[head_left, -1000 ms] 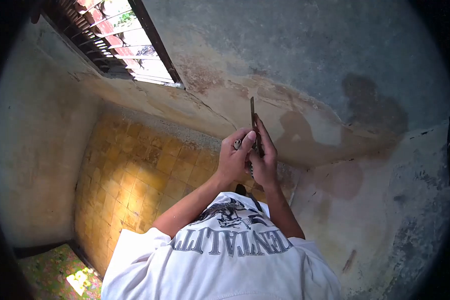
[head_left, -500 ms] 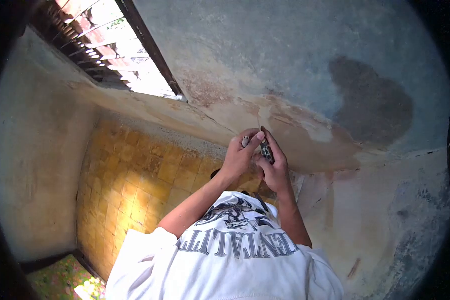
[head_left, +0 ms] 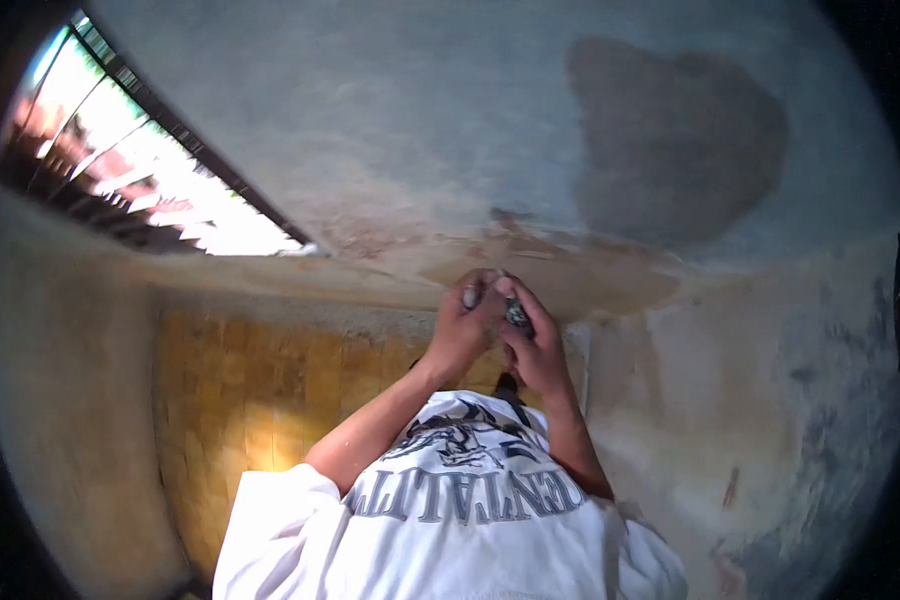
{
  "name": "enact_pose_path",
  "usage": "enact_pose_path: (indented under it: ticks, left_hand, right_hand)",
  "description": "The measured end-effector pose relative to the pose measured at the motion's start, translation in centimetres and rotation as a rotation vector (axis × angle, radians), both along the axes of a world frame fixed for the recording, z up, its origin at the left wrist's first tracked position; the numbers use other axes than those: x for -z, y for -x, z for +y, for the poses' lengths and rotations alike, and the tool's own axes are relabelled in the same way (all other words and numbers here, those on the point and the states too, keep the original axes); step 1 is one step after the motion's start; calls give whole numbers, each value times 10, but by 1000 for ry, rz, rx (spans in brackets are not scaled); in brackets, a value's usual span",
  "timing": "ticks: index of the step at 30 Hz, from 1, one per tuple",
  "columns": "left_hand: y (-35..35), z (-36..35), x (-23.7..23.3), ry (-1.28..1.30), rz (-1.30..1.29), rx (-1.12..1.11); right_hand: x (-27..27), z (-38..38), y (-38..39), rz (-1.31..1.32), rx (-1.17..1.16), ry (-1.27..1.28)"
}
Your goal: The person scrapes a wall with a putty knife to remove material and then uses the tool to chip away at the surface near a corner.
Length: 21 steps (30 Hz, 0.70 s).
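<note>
My left hand (head_left: 462, 328) is closed around a pale, rounded object (head_left: 470, 297), of which only the end shows. Close beside it, my right hand (head_left: 538, 350) is wrapped round a dark, speckled object (head_left: 517, 314). The hands meet at the fingertips, in front of the white shirt, near the lower part of the stained wall (head_left: 410, 235). What lies between the fingertips is too small and blurred to make out.
A barred window (head_left: 150, 180) opens at the upper left. A large dark damp patch (head_left: 680, 140) marks the grey wall at the upper right. Yellow floor tiles (head_left: 240, 390) lie below, between a side wall (head_left: 70, 400) and a peeling wall (head_left: 700, 400) on the right.
The view has shifted and turned, so the window and damp patch sit further left. Both hands remain together and appear slightly lower and further left, still holding their objects.
</note>
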<state>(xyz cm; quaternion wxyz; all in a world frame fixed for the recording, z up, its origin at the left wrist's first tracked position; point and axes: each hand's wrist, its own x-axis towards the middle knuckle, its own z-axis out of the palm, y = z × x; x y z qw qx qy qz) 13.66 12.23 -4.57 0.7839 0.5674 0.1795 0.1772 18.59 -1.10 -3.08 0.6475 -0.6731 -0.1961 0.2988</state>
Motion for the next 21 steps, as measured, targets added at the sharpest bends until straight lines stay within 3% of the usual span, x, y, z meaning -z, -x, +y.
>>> enact_pose_path:
  ticks: [4,7,12,15,21]
  left_hand:
    - [-19,-35,-31,-40,20,92]
    - [-35,-65,-30,-126,-33,244]
    - [-84,-110,-42,-258,-96,603]
    - [-104,-140,-30,-370,-124,698]
    - [-111,-205,-50,-417,-193,825]
  right_hand:
    - [-4,-33,-14,-58,59,-89]
    - [-13,-67,-19,-160,154,-103]
    - [-22,-122,-35,-111,368,-206]
    - [-14,-149,-36,-92,507,-229]
    - [-18,-201,-31,-120,709,-211]
